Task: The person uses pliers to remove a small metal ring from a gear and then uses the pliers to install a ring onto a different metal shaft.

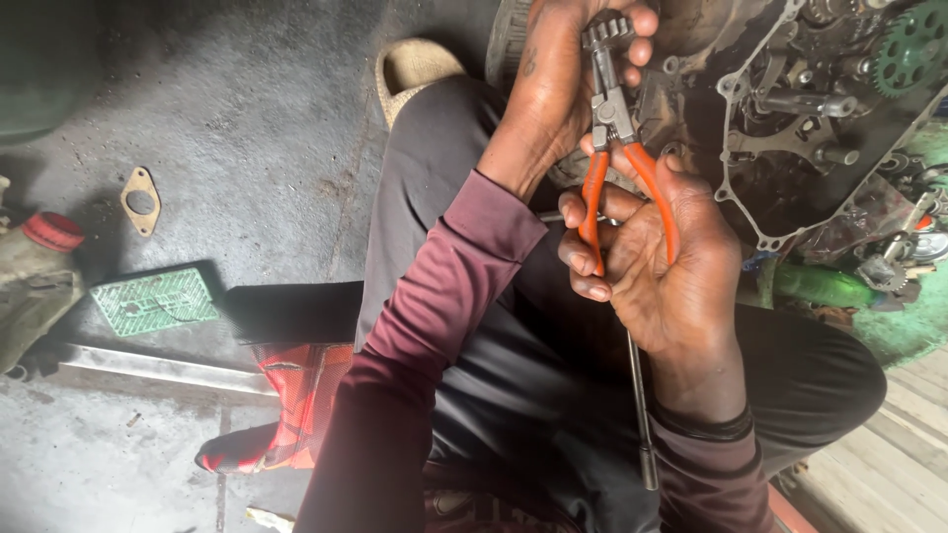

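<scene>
The concrete floor [247, 109] on the left has open room, with only a few things along its near edge: one red-capped bottle [51, 231], one flat gasket [140, 200], one green patterned plate [154, 301] and one long metal strip [163, 370]. A sandal [413, 67] lies just beyond the person's knee. Toward the middle the space tightens, since both hands work close above the lap and right against the engine.

The left hand [558, 84] reaches up and away, sleeve pulled to the wrist, its fingers curled around one small gear [606, 27] and gripping it at the top edge of the view. The right hand [657, 252] sits below it, palm turned up, fingers wrapped and squeezing the two orange handles of one pair of pliers [614, 148], whose tips meet the gear (whether they actually bite a ring on it is hard to tell). So the hands are apart, each closed on its own thing. One thin steel rod [640, 405] lies across the lap beneath the right wrist.

On the right, the opened engine case [820, 148] crowds the edge, with one green gear [913, 44] at its upper corner.
</scene>
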